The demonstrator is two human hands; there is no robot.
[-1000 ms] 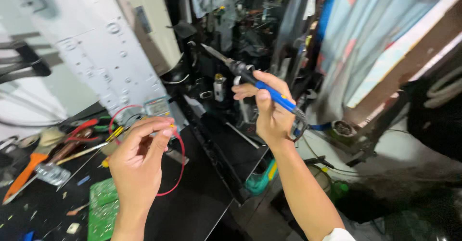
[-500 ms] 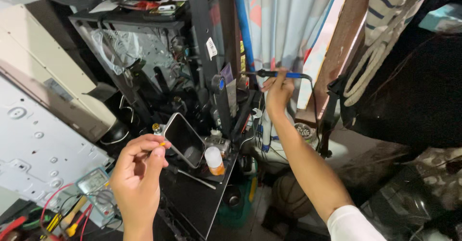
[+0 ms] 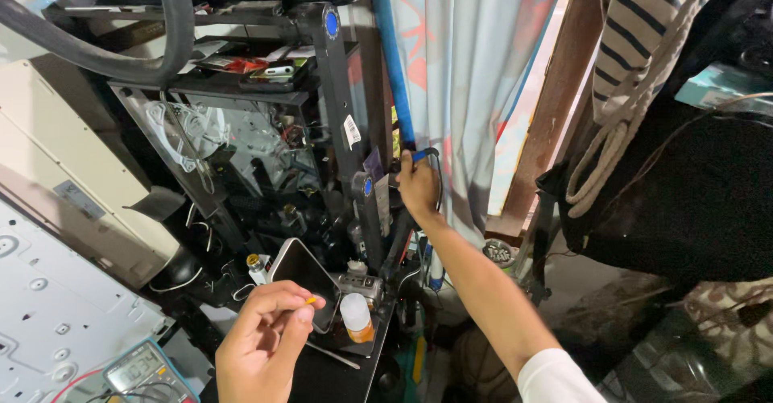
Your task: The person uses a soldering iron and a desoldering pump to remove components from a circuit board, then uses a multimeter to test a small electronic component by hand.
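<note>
My right hand (image 3: 417,187) reaches far forward and is closed around the blue handle of a soldering iron (image 3: 420,155), held against a black upright stand (image 3: 345,105) beside a curtain. The iron's tip is hidden behind the stand. My left hand (image 3: 264,347) is low in the foreground with fingers pinched on a small orange-tipped piece (image 3: 310,299). It hovers just in front of a dark phone-like slab (image 3: 304,278) and a small white bottle with orange liquid (image 3: 356,319).
A multimeter (image 3: 145,371) lies at the lower left on a white metal panel (image 3: 48,314). A cluttered black shelf (image 3: 233,81) holds cables and parts. A pale curtain (image 3: 475,73), wooden post (image 3: 564,97) and striped cloth (image 3: 644,41) fill the right.
My view has swung up and right from the workbench. My right hand carried the soldering iron from mid-air up to the black stand. My left hand stayed pinched and low.
</note>
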